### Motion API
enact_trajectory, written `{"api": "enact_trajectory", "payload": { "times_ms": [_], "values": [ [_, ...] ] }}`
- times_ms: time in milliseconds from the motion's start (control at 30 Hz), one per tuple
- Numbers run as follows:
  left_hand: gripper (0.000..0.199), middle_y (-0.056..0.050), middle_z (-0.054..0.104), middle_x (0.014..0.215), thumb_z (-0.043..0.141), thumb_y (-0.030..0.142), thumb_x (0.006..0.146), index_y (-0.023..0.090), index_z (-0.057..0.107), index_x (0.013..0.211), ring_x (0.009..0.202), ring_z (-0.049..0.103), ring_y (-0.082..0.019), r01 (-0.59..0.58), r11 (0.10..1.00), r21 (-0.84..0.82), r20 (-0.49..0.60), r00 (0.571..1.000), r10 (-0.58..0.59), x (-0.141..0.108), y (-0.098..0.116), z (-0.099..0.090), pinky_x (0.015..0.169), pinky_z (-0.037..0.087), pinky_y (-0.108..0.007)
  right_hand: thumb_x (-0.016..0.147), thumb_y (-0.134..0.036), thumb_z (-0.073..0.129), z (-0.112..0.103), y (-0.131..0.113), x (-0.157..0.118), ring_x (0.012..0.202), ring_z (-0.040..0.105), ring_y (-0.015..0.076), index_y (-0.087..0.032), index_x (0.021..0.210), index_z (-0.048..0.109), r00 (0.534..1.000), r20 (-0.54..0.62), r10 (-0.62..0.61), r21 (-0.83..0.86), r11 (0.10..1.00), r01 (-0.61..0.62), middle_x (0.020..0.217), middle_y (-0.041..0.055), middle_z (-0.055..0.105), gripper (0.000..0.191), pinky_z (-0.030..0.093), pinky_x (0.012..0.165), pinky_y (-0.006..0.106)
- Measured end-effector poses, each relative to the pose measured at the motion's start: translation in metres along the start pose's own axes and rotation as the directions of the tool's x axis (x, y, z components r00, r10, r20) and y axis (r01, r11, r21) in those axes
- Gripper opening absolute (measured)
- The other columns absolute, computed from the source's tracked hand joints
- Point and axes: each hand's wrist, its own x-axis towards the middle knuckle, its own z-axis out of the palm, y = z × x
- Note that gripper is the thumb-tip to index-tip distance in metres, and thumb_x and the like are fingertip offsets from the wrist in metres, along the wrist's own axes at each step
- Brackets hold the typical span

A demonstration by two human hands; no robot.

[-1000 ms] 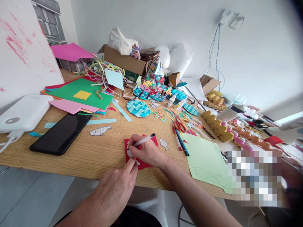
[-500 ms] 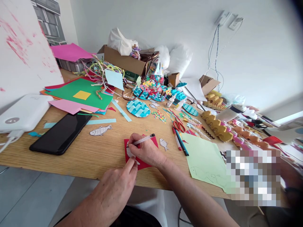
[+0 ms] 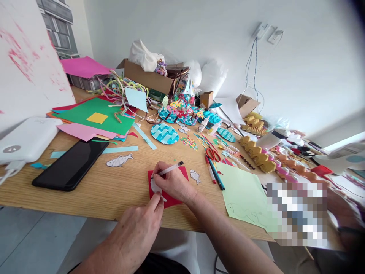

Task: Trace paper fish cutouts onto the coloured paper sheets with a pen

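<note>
My right hand [image 3: 172, 182] is closed round a pen [image 3: 172, 167] with a pale barrel and a dark end. Its tip meets the edge of a white paper fish cutout [image 3: 154, 185], which lies on a square of red paper [image 3: 173, 202]. The fingers of my left hand [image 3: 144, 219] press the lower end of this cutout against the red paper. My right hand hides part of both. To the right lies a small paper fish [image 3: 195, 176], and a longer paper fish [image 3: 119, 160] is to the left.
A black phone [image 3: 71, 165] and a white power bank [image 3: 27, 139] are on the left. Right of my hands lie markers [image 3: 215, 173], red scissors [image 3: 213, 154] and pale green paper [image 3: 242, 190]. Farther back are coloured sheets [image 3: 82, 112], a blue wavy disc [image 3: 164, 133] and glue bottles [image 3: 203, 124].
The whole view has shifted slightly, so things sit a little lower and farther left. My right hand still holds the pen at the fish cutout, and my left hand still presses it.
</note>
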Motion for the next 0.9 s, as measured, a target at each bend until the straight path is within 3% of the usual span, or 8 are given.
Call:
{"api": "enact_trajectory", "payload": {
  "times_ms": [900],
  "values": [
    [0.050, -0.012, 0.054, 0.127, 0.031, 0.002, 0.083, 0.018, 0.051, 0.126, 0.073, 0.068, -0.022, 0.005, 1.000, 0.001, 0.062, 0.998, -0.005, 0.003, 0.000, -0.006, 0.060, 0.056, -0.034, 0.070, -0.005, 0.049, 0.001, 0.006, 0.011, 0.055, 0.043, 0.0079, -0.019, 0.067, 0.048, 0.992, -0.119, 0.048, 0.008, 0.999, -0.047, 0.059, -0.0056, 0.047, 0.014, 0.033, 0.049, 0.017]
  ]
}}
